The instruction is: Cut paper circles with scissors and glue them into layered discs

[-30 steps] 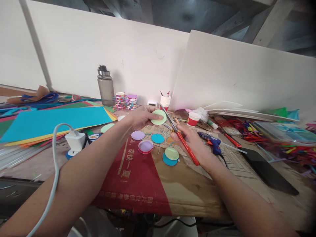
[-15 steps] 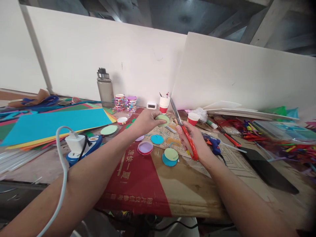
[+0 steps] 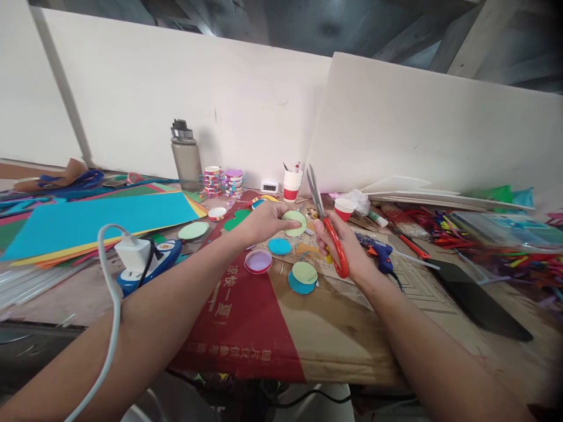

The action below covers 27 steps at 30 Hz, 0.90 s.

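Between thumb and fingers, my left hand (image 3: 267,223) pinches a light green paper disc (image 3: 294,224) above the table. My right hand (image 3: 349,241) is closed around the red handles of a pair of scissors (image 3: 335,249). Their blades point up and away, just right of the disc and apart from it. Below my hands lie a blue paper disc (image 3: 280,247) and a round lid-like piece with a purple face and red rim (image 3: 258,262). Nearer to me, another light green disc (image 3: 304,272) overlaps a blue disc (image 3: 299,286).
Paper cups (image 3: 292,186) hold pens at the back, beside a small digital clock (image 3: 270,187). A bottle (image 3: 186,155) stands behind coloured sheets (image 3: 101,220). On the right are a blue glue gun (image 3: 380,253) and a dark phone-like slab (image 3: 479,299). A white cable (image 3: 115,293) crosses my left forearm.
The green disc in my left hand has come slightly right and down, its face turned more toward me. The scissors have shifted a little, with their blades slightly more upright.
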Each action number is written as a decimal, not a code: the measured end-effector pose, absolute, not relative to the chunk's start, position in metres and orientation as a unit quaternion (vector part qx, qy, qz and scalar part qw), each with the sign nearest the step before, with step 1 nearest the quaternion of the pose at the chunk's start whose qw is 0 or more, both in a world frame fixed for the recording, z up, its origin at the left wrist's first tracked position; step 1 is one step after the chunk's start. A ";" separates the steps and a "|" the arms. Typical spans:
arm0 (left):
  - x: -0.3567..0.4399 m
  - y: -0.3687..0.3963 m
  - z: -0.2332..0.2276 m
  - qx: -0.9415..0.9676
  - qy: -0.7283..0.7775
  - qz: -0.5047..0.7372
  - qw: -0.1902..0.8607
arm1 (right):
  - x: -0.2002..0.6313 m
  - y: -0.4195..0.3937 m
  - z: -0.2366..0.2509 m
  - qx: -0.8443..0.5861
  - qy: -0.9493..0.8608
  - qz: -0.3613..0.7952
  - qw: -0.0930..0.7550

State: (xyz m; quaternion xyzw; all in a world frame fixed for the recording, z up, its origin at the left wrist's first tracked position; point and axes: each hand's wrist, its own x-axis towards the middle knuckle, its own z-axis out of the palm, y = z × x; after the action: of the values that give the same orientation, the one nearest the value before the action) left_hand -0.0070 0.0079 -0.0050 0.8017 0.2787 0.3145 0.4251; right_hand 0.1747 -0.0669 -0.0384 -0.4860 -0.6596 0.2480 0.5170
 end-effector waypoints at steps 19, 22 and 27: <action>0.014 -0.012 -0.025 0.665 0.271 0.411 0.561 | 0.167 -0.073 -0.032 -0.446 -0.592 0.265 0.617; 0.010 -0.008 -0.020 0.660 0.262 0.406 0.575 | 0.167 -0.074 -0.029 -0.467 -0.613 0.249 0.587; -0.007 0.010 -0.009 0.653 0.249 0.380 0.606 | 0.173 -0.077 -0.024 -0.481 -0.681 0.242 0.496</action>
State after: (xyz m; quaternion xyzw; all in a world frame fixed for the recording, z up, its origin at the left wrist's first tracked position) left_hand -0.0067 0.0100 -0.0095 0.6528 0.2487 0.3802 0.6061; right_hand 0.1728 -0.0767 -0.0240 -0.4811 -0.6812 0.2416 0.4960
